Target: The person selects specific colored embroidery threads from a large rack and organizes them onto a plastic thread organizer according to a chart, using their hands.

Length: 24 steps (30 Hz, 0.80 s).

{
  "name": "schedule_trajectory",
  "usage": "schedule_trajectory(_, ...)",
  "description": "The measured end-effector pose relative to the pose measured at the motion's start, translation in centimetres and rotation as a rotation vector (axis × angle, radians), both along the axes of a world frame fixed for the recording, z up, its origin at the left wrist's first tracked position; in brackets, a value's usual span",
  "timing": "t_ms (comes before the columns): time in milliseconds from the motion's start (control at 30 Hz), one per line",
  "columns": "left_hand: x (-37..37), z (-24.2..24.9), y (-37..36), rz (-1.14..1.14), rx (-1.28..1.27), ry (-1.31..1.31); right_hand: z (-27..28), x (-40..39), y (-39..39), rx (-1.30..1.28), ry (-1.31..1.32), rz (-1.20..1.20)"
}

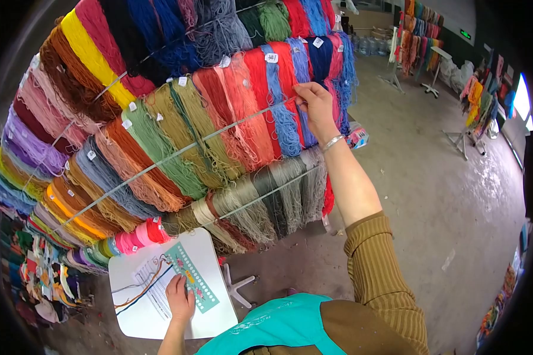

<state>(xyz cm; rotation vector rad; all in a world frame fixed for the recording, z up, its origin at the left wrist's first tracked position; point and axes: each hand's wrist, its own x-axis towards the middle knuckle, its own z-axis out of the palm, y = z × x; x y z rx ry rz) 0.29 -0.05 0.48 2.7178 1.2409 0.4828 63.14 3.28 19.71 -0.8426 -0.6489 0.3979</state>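
My right hand point(315, 107) is raised at the rack of hanging yarn, its thumb and fingers pinched together at the red and blue skeins point(283, 112); what it pinches is too small to make out. A strap point(186, 149) runs across the skeins up to that hand. Lower down, my left hand point(180, 299) rests with fingers extended on the edge of a green card with round holes point(194, 275). The card lies on a white table point(204, 331), over a printed sheet point(151, 284). Brown, blue and grey threads point(145, 294) lie beside my left hand.
Rows of coloured skeins with white tags fill the left and centre, grey ones point(290, 186) lowest. A wheeled stand base point(237, 287) is right of the table. Further racks of yarn point(420, 38) stand across the floor at the back right.
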Motion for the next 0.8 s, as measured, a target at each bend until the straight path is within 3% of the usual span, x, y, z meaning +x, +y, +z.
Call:
schedule_trajectory(567,-0.1,0.1,-0.1,0.007,-0.002,-0.005,-0.5,-1.0,-1.2,-0.035,-0.075,-0.085)
schedule_trajectory(700,-0.1,-0.3,0.1,0.007,0.012,-0.028,1.3,-0.9,-1.7,-0.046,-0.153,0.086)
schedule_trajectory(800,0.0,-0.2,0.0,0.014,-0.004,-0.020,2.4,-1.0,-1.7,-0.133,-0.179,0.039)
